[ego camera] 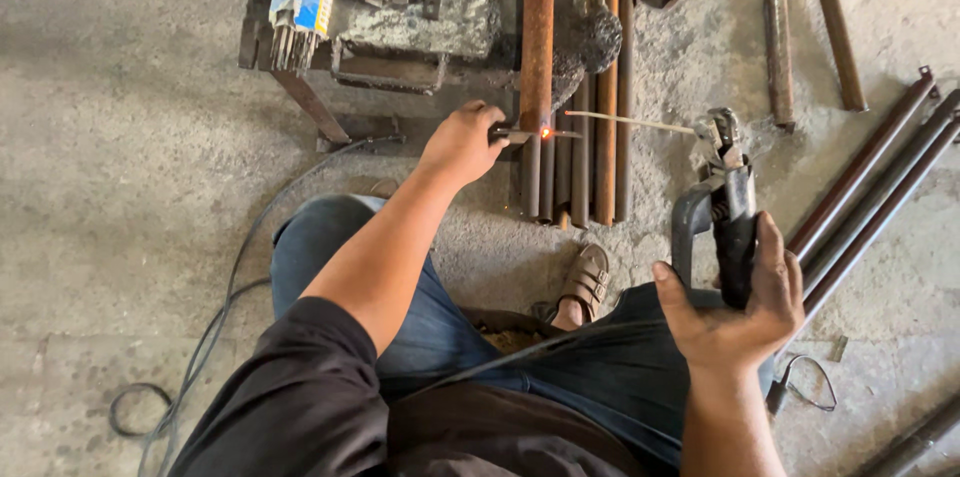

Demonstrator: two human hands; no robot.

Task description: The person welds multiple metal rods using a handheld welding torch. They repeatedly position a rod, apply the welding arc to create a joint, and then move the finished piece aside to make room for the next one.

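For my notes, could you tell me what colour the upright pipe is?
Rusty orange-brown, clearest in the head view: pipe.

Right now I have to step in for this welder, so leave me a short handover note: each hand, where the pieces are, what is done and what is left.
Left hand: pressing a small metal piece against the rusty pipe.
Right hand: gripping the electrode holder; its welding rod reaches toward the joint.
A glowing spot shows at the joint, so a tack appears started.
More tubes lie beside the pipe on the floor.
Left: the joint is probably not fully welded; I cannot tell how firmly it holds.
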